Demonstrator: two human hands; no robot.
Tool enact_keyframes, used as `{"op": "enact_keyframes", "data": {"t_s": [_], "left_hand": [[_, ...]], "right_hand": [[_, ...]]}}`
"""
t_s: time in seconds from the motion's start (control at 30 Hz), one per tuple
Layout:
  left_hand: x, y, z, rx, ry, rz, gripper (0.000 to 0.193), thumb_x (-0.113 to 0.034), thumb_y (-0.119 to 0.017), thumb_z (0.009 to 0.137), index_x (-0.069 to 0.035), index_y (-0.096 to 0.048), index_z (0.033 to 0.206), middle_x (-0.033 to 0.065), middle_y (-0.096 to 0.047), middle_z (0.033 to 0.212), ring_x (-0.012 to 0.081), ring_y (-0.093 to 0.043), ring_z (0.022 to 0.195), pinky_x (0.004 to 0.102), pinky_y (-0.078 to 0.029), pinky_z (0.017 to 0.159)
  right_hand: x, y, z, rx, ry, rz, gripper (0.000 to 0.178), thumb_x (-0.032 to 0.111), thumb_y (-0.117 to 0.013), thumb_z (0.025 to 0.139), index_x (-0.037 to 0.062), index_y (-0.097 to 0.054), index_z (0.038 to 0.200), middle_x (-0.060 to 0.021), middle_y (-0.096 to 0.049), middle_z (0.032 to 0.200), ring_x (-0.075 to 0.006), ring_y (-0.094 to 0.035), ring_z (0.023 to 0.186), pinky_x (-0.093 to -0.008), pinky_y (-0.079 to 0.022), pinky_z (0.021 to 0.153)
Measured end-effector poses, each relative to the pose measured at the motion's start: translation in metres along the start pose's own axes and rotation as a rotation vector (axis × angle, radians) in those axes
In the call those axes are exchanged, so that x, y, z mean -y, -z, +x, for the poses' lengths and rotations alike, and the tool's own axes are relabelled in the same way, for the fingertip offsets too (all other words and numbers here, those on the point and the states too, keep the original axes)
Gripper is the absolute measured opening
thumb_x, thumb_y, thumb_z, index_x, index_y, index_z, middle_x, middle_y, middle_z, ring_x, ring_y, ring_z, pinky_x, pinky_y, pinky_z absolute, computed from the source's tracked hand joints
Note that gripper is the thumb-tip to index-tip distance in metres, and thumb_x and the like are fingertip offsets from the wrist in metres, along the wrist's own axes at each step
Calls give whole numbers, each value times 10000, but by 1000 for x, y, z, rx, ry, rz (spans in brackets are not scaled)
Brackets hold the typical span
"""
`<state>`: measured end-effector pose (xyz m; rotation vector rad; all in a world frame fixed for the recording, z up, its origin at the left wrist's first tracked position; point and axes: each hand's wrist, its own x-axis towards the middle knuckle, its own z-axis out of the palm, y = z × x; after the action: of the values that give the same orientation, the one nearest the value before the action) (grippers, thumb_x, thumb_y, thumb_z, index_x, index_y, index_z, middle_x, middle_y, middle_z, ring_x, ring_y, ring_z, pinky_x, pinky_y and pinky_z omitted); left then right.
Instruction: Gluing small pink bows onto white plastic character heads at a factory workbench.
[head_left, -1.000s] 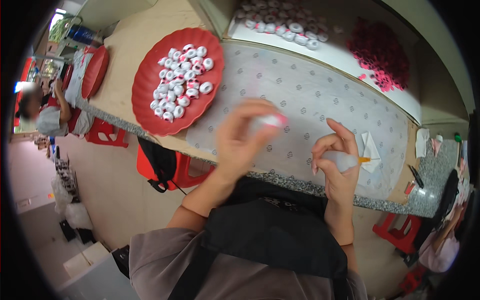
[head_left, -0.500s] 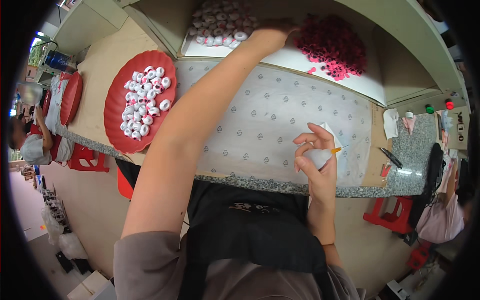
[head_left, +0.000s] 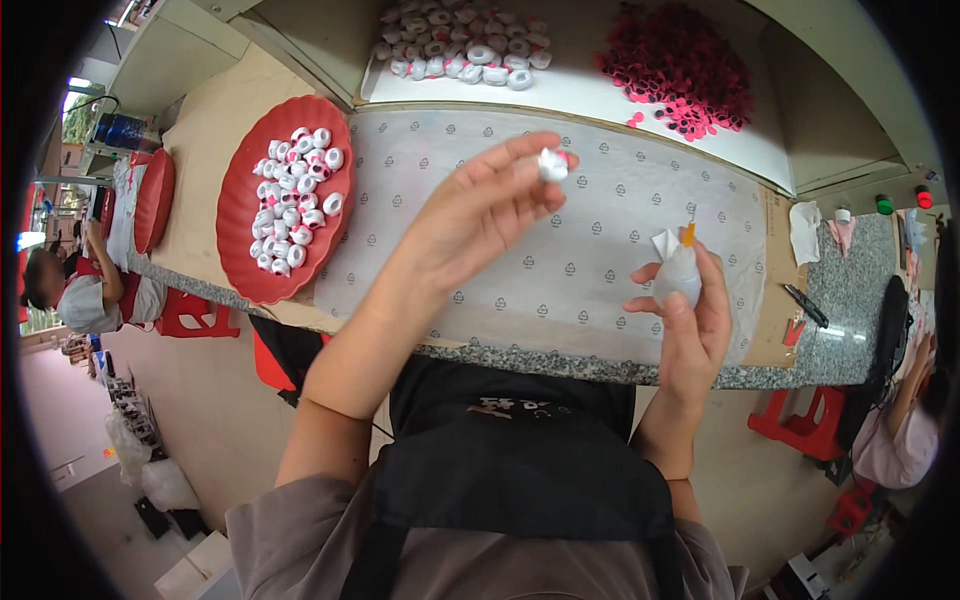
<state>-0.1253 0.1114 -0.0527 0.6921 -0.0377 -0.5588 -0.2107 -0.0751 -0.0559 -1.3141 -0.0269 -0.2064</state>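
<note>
Over the patterned white sheet [head_left: 600, 220], my left hand [head_left: 480, 210] pinches a small white piece with a pink spot [head_left: 552, 165] between thumb and fingertips. My right hand [head_left: 697, 325] is wrapped round a translucent squeeze bottle [head_left: 677, 278] with an orange nozzle and a thin needle tip pointing up. A white folded paper [head_left: 664, 243] shows beside the bottle's neck; whether the hand holds it I cannot tell. To the left lies a scalloped red tray [head_left: 237, 215] with many similar white ring-shaped pieces [head_left: 290, 205], some with pink parts.
Rows of white pieces [head_left: 460, 50] and a heap of small pink-and-dark pieces [head_left: 685, 75] occupy the shelf behind. At right are a black pen-like tool [head_left: 805, 305] and a white cloth or paper [head_left: 805, 232] by the granite counter [head_left: 850, 270]. Other people sit at both sides.
My left hand has come back from the shelf to above the sheet, now with a white piece in it. My right hand has turned the bottle from pointing right to pointing up.
</note>
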Motion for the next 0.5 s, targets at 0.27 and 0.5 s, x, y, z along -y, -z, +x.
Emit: {"op": "enact_keyframes", "data": {"t_s": [0.27, 0.5], "left_hand": [[43, 7, -39, 61, -42, -113, 272, -119, -470, 808, -22, -439, 1060, 150, -512, 1003, 173, -541, 830, 297, -420, 787], [51, 3, -48, 12, -233, -14, 267, -94, -496, 787, 8, -459, 1031, 124, -529, 972, 184, -541, 829, 298, -432, 751]], "right_hand": [[15, -12, -2, -309, 160, 392, 315, 41, -579, 649, 49, -391, 901, -108, -427, 912, -156, -450, 807, -257, -411, 678], [15, -29, -9, -234, 522, -147, 429, 281, -699, 613, 61, -397, 825, -73, -424, 774, -132, -430, 584, -241, -402, 518]]}}
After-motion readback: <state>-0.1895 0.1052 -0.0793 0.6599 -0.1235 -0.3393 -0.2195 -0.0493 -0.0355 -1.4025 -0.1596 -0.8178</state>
